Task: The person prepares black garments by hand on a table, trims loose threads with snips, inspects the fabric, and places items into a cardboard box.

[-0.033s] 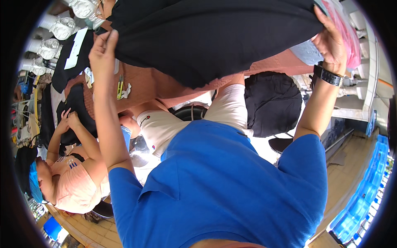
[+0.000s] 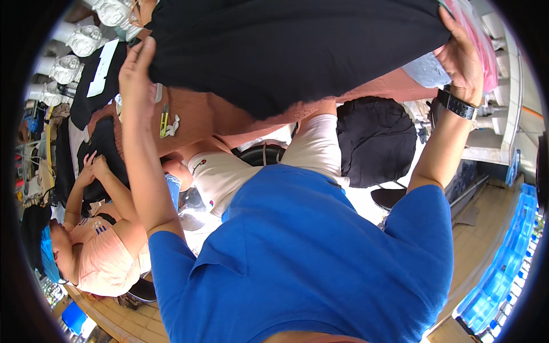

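A wide piece of black fabric [image 2: 274,54] is stretched between my two hands, its lower edge sagging to a point above my lap. My left hand [image 2: 136,71] pinches its left edge, thumb against fingers. At the right end my right hand [image 2: 462,57], with a black watch on the wrist, grips the other edge; part of its fingers is hidden behind the fabric. Under the fabric lies a reddish-brown cloth covering [image 2: 191,111]. A yellow-green cutter [image 2: 164,121] rests on it, beside a crumpled white scrap [image 2: 173,126].
A person in a pink shirt [image 2: 108,260] sits at the left, hands together. White balusters [image 2: 86,40] line the far left. More black fabric with a white strip [image 2: 103,68] lies there. Right of my legs is a round black cushion-like thing [image 2: 376,143]; blue plastic bottles [image 2: 497,268] stand far right.
My left hand has shifted slightly left and up, and my right hand slightly right. The black fabric is drawn a little wider and its lower edge has risen.
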The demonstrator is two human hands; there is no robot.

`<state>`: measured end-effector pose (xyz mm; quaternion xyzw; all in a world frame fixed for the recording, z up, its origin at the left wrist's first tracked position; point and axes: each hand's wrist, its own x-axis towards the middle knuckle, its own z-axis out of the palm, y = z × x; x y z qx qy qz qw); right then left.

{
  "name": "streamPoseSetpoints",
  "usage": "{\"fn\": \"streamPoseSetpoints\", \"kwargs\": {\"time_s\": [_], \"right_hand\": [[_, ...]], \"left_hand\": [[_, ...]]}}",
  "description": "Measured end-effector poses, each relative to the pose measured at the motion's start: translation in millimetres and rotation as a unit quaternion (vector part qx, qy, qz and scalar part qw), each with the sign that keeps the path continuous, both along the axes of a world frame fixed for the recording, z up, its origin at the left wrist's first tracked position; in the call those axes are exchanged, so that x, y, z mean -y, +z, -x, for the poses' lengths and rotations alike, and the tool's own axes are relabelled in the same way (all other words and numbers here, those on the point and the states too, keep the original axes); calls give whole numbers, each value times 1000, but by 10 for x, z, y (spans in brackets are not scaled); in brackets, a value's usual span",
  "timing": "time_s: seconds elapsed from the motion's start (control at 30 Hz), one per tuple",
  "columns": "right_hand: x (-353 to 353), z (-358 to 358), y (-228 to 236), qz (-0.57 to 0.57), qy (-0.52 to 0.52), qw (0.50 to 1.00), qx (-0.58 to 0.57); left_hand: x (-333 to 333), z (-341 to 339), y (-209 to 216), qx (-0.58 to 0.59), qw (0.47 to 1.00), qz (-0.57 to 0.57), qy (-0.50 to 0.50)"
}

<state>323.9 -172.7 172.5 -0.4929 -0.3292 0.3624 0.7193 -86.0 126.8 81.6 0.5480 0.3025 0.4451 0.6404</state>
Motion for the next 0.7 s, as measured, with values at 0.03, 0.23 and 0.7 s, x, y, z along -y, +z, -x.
{"fn": "streamPoseSetpoints", "kwargs": {"time_s": [0.03,0.23,0.7], "right_hand": [[38,213,146,23,-57,998,15],[1104,-906,322,-14,-81,997,8],[2266,-666,433,66,-425,893,134]], "left_hand": [[151,-62,190,47,998,49,3],[397,-349,12,-58,974,-76,-206],[727,-1151,130,-182,931,-249,-194]]}}
